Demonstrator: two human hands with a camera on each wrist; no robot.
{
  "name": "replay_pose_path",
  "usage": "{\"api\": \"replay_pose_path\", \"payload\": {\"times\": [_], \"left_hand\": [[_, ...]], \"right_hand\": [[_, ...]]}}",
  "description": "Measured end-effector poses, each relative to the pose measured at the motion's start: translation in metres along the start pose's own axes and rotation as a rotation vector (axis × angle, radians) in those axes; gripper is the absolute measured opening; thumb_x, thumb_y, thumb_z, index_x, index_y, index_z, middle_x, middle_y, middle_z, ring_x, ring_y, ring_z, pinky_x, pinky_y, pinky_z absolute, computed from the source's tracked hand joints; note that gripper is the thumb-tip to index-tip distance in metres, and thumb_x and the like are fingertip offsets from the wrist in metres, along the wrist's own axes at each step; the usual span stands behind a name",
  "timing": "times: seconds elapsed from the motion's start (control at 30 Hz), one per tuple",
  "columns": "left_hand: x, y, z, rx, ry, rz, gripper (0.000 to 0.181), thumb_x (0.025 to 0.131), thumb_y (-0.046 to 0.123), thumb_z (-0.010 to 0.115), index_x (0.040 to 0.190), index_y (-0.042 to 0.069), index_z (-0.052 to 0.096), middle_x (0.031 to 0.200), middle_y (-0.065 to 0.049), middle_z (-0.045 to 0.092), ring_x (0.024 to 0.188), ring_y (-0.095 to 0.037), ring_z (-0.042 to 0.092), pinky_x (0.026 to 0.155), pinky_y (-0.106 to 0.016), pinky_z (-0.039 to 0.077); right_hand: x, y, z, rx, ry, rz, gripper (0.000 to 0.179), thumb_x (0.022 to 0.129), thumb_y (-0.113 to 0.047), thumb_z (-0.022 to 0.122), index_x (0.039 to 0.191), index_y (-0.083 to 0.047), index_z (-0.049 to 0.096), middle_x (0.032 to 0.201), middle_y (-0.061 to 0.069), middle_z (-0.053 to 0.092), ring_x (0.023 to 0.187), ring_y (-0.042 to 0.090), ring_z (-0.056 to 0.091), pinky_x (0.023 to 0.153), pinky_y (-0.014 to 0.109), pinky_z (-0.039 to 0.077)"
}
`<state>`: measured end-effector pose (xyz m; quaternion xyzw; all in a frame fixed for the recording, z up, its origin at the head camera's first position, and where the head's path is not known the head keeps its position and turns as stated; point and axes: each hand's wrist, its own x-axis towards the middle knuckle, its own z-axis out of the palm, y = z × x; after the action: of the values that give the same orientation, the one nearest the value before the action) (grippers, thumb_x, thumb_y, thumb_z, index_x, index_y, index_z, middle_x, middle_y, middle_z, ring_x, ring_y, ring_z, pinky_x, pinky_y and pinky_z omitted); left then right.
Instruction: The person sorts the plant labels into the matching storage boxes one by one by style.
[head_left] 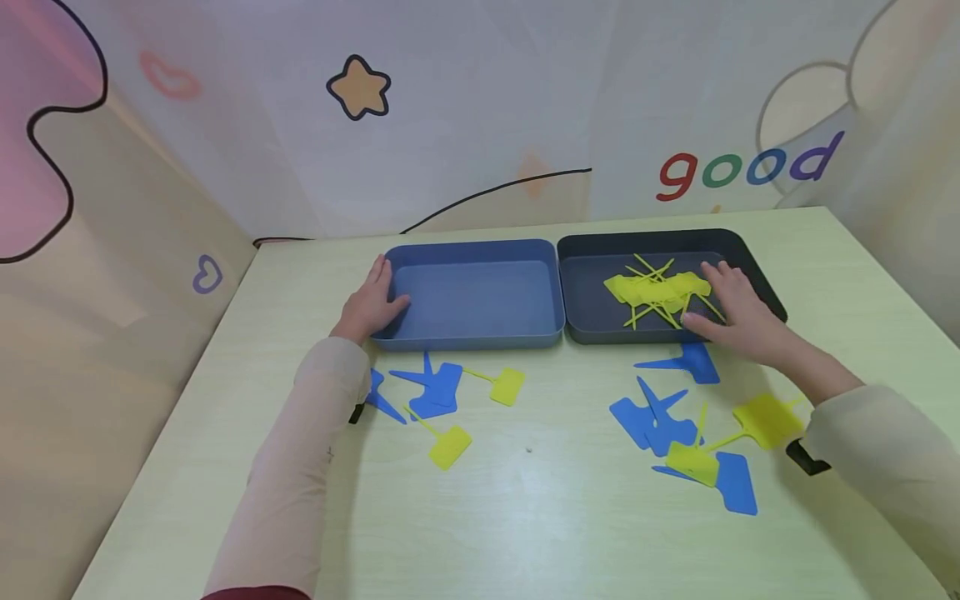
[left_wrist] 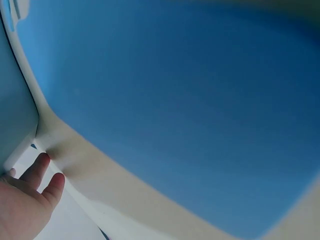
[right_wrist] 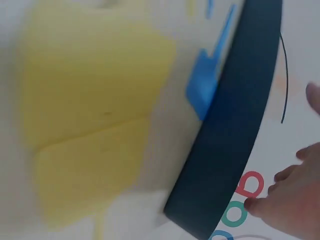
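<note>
Overall, a draped cloth backdrop (head_left: 465, 108), softly creased and printed with a rounded star, hearts and coloured lettering, rises behind a pale, faintly grained bench (head_left: 510, 517). Near its far edge, two shallow rectangular trays with rounded corners and smooth raised walls stand side by side: a matte blue tray (head_left: 480, 300) and a dark grey tray (head_left: 588, 304). A loose yellow heap (head_left: 656, 289) of thin, flat tags lies within the dark tray, its narrow stems crossing at angles. The right hand (head_left: 738, 321) hovers over that tray's right side, fingers spread apart beside the heap; the left hand (head_left: 371, 304) rests at the blue tray's left rim, fingers extended, thumb set apart. Smallest are the loose tags, squarish blades on tapering stems: blue tags (head_left: 447, 383) and yellow tags (head_left: 507, 387) lie overlapping or singly on the bench before both trays.
</note>
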<state>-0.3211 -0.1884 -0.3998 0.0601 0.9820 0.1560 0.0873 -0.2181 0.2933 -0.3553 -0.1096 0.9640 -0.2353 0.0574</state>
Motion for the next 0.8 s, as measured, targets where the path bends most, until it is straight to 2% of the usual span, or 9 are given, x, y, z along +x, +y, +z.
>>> {"api": "replay_pose_path", "payload": {"times": [0.17, 0.33, 0.4, 0.5, 0.6, 0.7, 0.8], "left_hand": [[0.004, -0.002, 0.003, -0.007, -0.010, -0.005, 0.075, 0.091, 0.038, 0.041, 0.142, 0.004, -0.004, 0.149, -0.007, -0.013, 0.137, -0.027, 0.005, 0.108, -0.045, 0.018], [0.007, -0.007, 0.006, -0.016, -0.003, -0.004, 0.079, 0.089, 0.044, 0.040, 0.142, 0.007, -0.006, 0.148, -0.004, -0.016, 0.138, -0.025, 0.004, 0.107, -0.046, 0.020], [0.006, -0.007, 0.005, -0.016, -0.002, -0.007, 0.079, 0.089, 0.044, 0.040, 0.142, 0.007, -0.005, 0.149, -0.004, -0.016, 0.138, -0.025, 0.004, 0.107, -0.046, 0.020], [0.001, -0.004, 0.001, -0.012, -0.014, -0.010, 0.077, 0.090, 0.038, 0.042, 0.142, 0.005, -0.003, 0.149, -0.006, -0.014, 0.137, -0.026, 0.005, 0.107, -0.046, 0.019], [-0.001, -0.001, 0.000, 0.001, -0.010, -0.001, 0.075, 0.090, 0.036, 0.042, 0.142, 0.003, -0.001, 0.149, -0.009, -0.011, 0.137, -0.027, 0.006, 0.107, -0.046, 0.020], [-0.002, 0.001, -0.001, 0.017, -0.009, 0.001, 0.075, 0.091, 0.036, 0.042, 0.142, 0.002, -0.001, 0.149, -0.010, -0.010, 0.137, -0.028, 0.007, 0.107, -0.046, 0.021], [-0.002, 0.001, -0.001, 0.019, -0.009, 0.004, 0.075, 0.090, 0.036, 0.043, 0.142, 0.002, -0.001, 0.149, -0.010, -0.010, 0.137, -0.028, 0.008, 0.106, -0.046, 0.022]], "right_hand": [[-0.025, 0.004, 0.008, -0.142, -0.040, -0.095, 0.096, 0.077, -0.045, 0.062, 0.143, -0.006, 0.003, 0.146, 0.022, -0.011, 0.132, 0.039, -0.019, 0.094, 0.071, 0.004], [-0.050, 0.012, 0.016, -0.277, -0.009, -0.204, 0.097, 0.074, -0.048, 0.062, 0.144, -0.015, 0.004, 0.148, 0.016, -0.012, 0.133, 0.034, -0.021, 0.096, 0.069, 0.004], [-0.058, 0.015, 0.018, -0.307, -0.012, -0.217, 0.095, 0.074, -0.048, 0.062, 0.144, -0.017, 0.006, 0.148, 0.015, -0.011, 0.133, 0.031, -0.022, 0.098, 0.067, 0.002], [-0.068, 0.020, 0.018, -0.327, -0.054, -0.208, 0.092, 0.074, -0.047, 0.063, 0.143, -0.018, 0.011, 0.148, 0.020, -0.004, 0.133, 0.033, -0.021, 0.098, 0.068, 0.002], [-0.075, 0.027, 0.015, -0.336, -0.143, -0.160, 0.086, 0.072, -0.045, 0.066, 0.141, -0.018, 0.021, 0.146, 0.024, 0.006, 0.133, 0.038, -0.016, 0.094, 0.070, 0.006], [-0.077, 0.035, 0.012, -0.349, -0.228, -0.121, 0.078, 0.069, -0.037, 0.069, 0.135, -0.015, 0.034, 0.142, 0.027, 0.019, 0.132, 0.045, -0.004, 0.090, 0.071, 0.015], [-0.078, 0.041, 0.011, -0.359, -0.267, -0.110, 0.069, 0.065, -0.026, 0.073, 0.127, -0.012, 0.046, 0.136, 0.030, 0.029, 0.126, 0.051, 0.014, 0.085, 0.070, 0.023]]}}
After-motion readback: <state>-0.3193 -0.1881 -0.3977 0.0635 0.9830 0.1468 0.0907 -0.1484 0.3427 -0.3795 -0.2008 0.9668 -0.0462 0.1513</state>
